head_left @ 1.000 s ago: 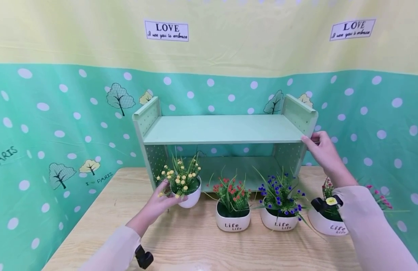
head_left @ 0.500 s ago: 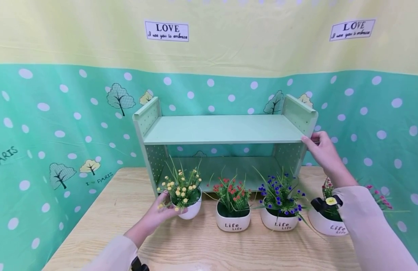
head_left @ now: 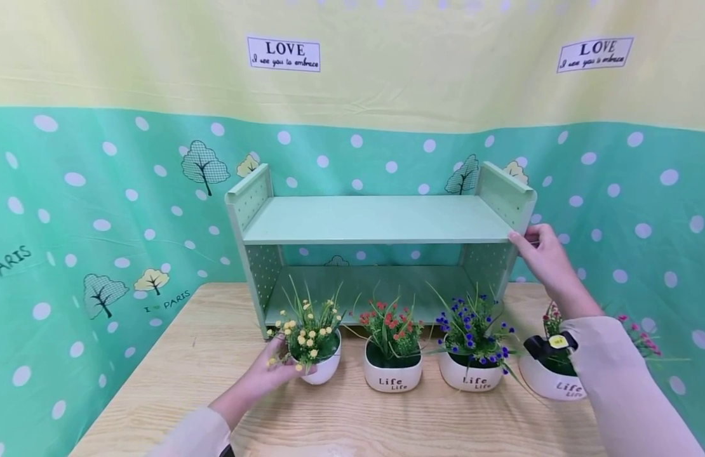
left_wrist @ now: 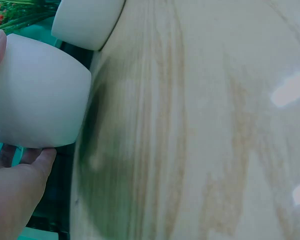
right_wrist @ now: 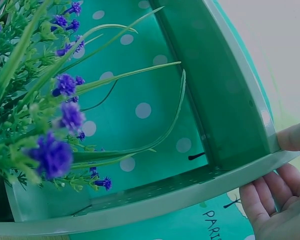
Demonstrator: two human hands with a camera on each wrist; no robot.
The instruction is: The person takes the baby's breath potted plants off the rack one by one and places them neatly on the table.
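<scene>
My left hand [head_left: 267,374] grips a white flowerpot [head_left: 322,369] with yellow flowers [head_left: 308,336], in front of the shelf's left end. In the left wrist view the thumb and fingers lie on opposite sides of this pot [left_wrist: 40,95], and a shadow falls on the wood beside it. The green two-tier shelf [head_left: 366,219] stands behind. My right hand [head_left: 549,263] pinches its right side panel at upper-board height. In the right wrist view the thumb is on one face of the panel [right_wrist: 165,197] and the fingers on the other.
Pots of red flowers [head_left: 391,374], blue flowers [head_left: 472,374] and pink flowers [head_left: 549,381] stand in a row to the right on the wooden table [head_left: 352,425]. My right sleeve partly covers the pink one. A polka-dot cloth [head_left: 101,190] hangs behind.
My left hand has brought the yellow-flower pot down and towards me, away from the lower shelf, level with the row. The right hand has kept its grip in place.
</scene>
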